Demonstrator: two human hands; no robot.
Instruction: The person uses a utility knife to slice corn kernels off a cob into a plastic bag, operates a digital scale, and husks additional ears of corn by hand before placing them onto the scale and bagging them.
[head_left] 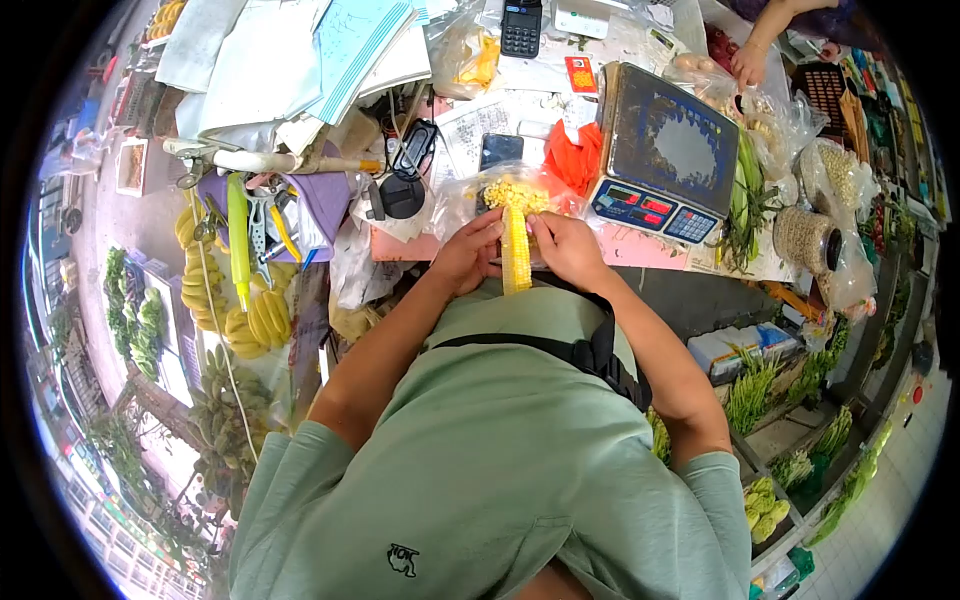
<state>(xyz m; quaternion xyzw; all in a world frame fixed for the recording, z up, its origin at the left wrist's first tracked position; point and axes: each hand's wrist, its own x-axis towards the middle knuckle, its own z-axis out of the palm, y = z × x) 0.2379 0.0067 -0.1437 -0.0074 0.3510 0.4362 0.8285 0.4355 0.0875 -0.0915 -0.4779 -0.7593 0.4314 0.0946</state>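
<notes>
A yellow corn cob (516,262) points toward my body, held between my two hands at the table's front edge. Part of it shows paler strips where kernels are gone. My left hand (468,252) is closed on the cob's left side, fingertips against it. From the right, my right hand (566,248) grips it with curled fingers, some of them hidden. Just beyond the cob, loose corn kernels (513,192) lie heaped in a clear plastic bag (457,197).
A blue-framed scale (672,140) stands right of the bag, beside a red plastic bag (574,158) and a phone (502,151). On the left are a purple pouch of tools (325,205) and hanging bananas (200,280). Another person's hand (748,65) reaches in at upper right.
</notes>
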